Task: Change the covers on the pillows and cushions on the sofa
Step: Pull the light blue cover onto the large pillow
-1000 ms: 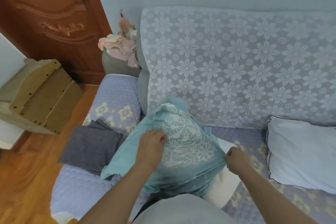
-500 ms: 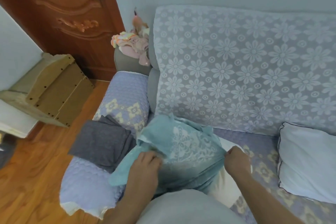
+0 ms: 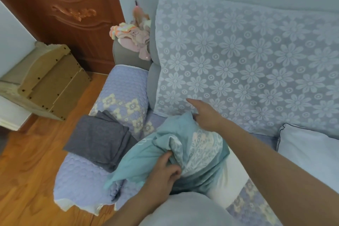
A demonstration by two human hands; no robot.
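A teal patterned cover (image 3: 200, 150) is bunched over a white cushion (image 3: 231, 183) on the sofa seat in front of me. My left hand (image 3: 165, 170) grips a fold of the teal cover near its open end. My right hand (image 3: 205, 113) is stretched out over the far top corner of the cushion, fingers extended and holding nothing, close to the flowered backrest throw (image 3: 247, 64). Folded dark grey covers (image 3: 99, 137) lie on the sofa's left armrest (image 3: 124, 86).
A pale blue pillow (image 3: 310, 152) leans at the right of the seat. Pink and yellow cloth (image 3: 132, 35) sits on the armrest top. A wooden door (image 3: 60, 11), beige boards (image 3: 47, 79) and wood floor (image 3: 29, 176) are at left.
My right hand has let go of the cover's right edge and reached up to the cushion's far corner. My left hand has pulled the cover into a tighter bunch.
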